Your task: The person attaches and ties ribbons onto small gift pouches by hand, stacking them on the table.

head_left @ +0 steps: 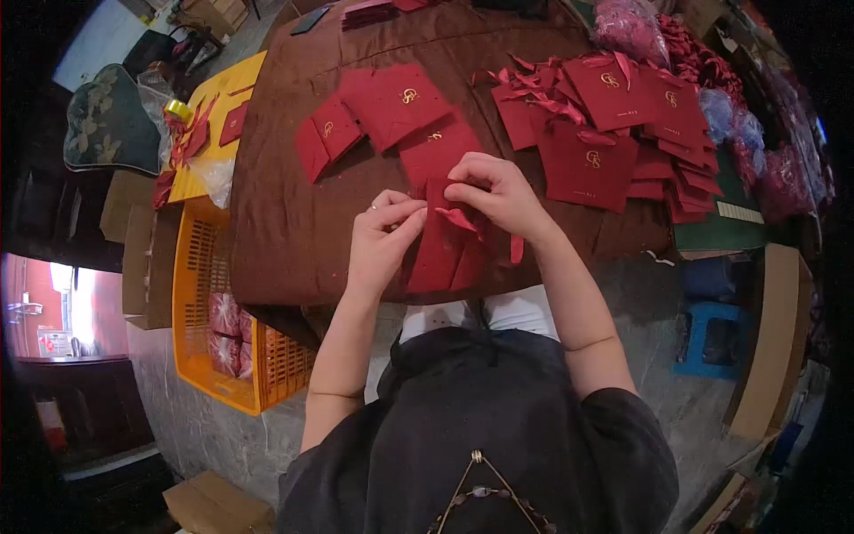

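In front of me on the brown cloth lies a small red gift bag (436, 254), with a red ribbon (458, 220) across its upper part. My left hand (384, 233) is closed in a pinch at the bag's left edge, a ring on one finger. From the other side, my right hand (500, 198) pinches the bag's upper edge with thumb and forefinger, just above the ribbon. What exactly lies between the fingertips is partly hidden. Beyond my hands, several red bags with gold lettering (396, 102) overlap one another.
Ribboned red bags (592, 165) are heaped to the right on the brown-clothed table (285, 240). At left stand a yellow board (191, 178) holding red pieces and tape, and an orange crate (258, 392) containing wrapped bundles. A blue stool (712, 343) and cardboard box (769, 338) are at right.
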A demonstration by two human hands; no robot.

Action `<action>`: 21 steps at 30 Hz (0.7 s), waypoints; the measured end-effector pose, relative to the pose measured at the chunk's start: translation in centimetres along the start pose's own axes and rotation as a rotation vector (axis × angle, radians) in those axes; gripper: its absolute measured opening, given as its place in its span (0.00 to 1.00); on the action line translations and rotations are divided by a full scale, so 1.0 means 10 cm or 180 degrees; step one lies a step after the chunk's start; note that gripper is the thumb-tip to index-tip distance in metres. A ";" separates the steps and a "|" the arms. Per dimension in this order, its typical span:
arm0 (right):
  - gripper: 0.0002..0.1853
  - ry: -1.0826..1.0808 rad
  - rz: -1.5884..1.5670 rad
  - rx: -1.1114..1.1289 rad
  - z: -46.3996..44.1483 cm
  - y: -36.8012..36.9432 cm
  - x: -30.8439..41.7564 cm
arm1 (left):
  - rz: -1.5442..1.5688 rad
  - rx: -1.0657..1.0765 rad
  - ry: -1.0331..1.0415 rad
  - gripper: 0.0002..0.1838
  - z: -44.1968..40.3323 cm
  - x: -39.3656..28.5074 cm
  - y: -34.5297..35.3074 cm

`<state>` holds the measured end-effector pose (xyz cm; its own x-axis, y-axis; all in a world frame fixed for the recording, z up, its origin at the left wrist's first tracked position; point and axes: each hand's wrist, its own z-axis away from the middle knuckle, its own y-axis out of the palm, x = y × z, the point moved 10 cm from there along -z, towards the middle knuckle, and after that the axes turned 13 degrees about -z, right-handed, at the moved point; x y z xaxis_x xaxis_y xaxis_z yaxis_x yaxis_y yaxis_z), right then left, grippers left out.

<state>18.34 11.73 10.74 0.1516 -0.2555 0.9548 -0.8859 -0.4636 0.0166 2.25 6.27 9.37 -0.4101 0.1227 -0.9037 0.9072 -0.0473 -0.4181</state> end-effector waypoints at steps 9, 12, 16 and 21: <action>0.11 -0.0023 -0.0310 0.0319 0.03 0.05 -0.08 | 0.0832 -0.0744 -0.0432 0.06 0.12 0.26 -0.09; 0.11 0.0085 -0.0391 0.0536 0.05 0.12 -0.10 | 0.1130 -0.0520 -0.0789 0.07 0.20 0.33 -0.05; 0.10 0.0146 -0.0362 0.0739 0.06 0.21 -0.09 | 0.1160 -0.0663 -0.0945 0.08 0.31 0.40 -0.05; 0.09 -0.0186 -0.0015 0.0963 0.09 0.25 0.08 | 0.1289 -0.0672 -0.0846 0.08 0.37 0.38 -0.05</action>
<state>16.62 9.54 11.31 0.1881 -0.2971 0.9361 -0.7157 -0.6942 -0.0765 -0.14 3.06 5.81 -0.0077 -0.1210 -0.9926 0.9859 0.1652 -0.0278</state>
